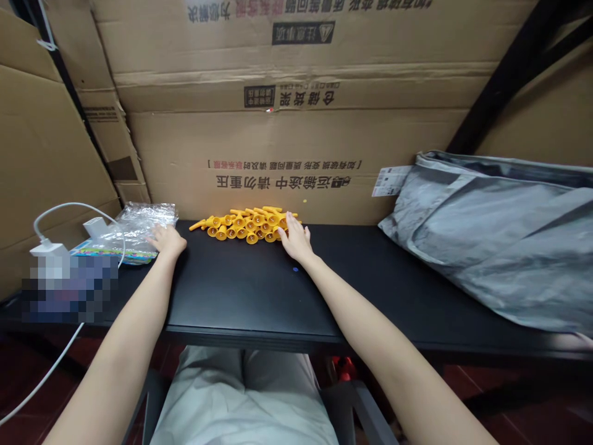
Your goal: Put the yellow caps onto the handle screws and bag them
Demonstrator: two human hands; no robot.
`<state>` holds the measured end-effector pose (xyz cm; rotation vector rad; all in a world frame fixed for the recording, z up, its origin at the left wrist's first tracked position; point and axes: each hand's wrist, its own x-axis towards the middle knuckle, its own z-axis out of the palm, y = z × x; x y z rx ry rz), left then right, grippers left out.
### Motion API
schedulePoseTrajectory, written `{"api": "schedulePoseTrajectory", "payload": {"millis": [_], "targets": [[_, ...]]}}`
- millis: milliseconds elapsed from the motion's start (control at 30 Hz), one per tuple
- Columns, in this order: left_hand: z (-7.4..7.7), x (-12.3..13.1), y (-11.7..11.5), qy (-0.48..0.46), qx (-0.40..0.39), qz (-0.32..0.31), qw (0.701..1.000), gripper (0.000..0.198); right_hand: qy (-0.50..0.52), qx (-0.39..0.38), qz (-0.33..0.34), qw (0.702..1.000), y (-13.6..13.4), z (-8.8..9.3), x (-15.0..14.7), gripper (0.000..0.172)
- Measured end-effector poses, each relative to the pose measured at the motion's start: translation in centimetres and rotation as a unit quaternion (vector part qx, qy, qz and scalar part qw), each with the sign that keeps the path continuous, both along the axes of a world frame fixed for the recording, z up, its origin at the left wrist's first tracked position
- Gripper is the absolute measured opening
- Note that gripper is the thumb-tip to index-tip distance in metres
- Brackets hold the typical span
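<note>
Several small yellow cup-ended pieces [251,227] lie piled on the black table [259,290], against the cardboard at the back. At the right end of the pile, my right hand [296,238] rests with its fingers spread, touching the outermost pieces. My left hand [167,240] is on the right edge of a clear plastic bag [139,222], its fingers apart and not closed round it. A colourful flat packet [113,252] shows under the bag.
A white charger with a cable [50,253] stands at the left beside a blurred-out item [74,290]. A large grey bag [491,228] covers the table's right side. Upright cardboard [296,136] forms the back wall. A blue dot [295,269] marks the tabletop.
</note>
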<state>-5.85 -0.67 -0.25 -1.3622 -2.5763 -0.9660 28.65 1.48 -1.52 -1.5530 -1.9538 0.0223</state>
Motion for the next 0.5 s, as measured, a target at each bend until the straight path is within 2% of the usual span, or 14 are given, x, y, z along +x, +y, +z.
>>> {"api": "schedulePoseTrajectory", "payload": {"millis": [67,133,233,367,500], "targets": [[-0.5,-1.1,0.4,-0.026,-0.027,0.019,0.999,0.068,-0.005,-0.007,-0.006,1.000,0.0,0.0,0.0,0.061],[-0.8,-2.0,0.6,-0.047,-0.049,0.013,0.998,0.069,-0.007,-0.009,-0.009,1.000,0.1,-0.1,0.0,0.061],[-1.0,-2.7,0.7,-0.049,-0.061,0.012,0.997,0.064,-0.001,-0.007,-0.006,1.000,0.2,-0.3,0.1,0.061],[-0.7,-2.9,0.4,-0.052,-0.042,-0.002,0.998,0.053,-0.002,-0.011,-0.008,1.000,0.3,-0.3,0.1,0.061],[0.2,-2.3,-0.3,-0.050,-0.034,0.003,0.998,0.056,0.012,-0.014,-0.001,1.000,0.4,-0.5,0.1,0.061]]}}
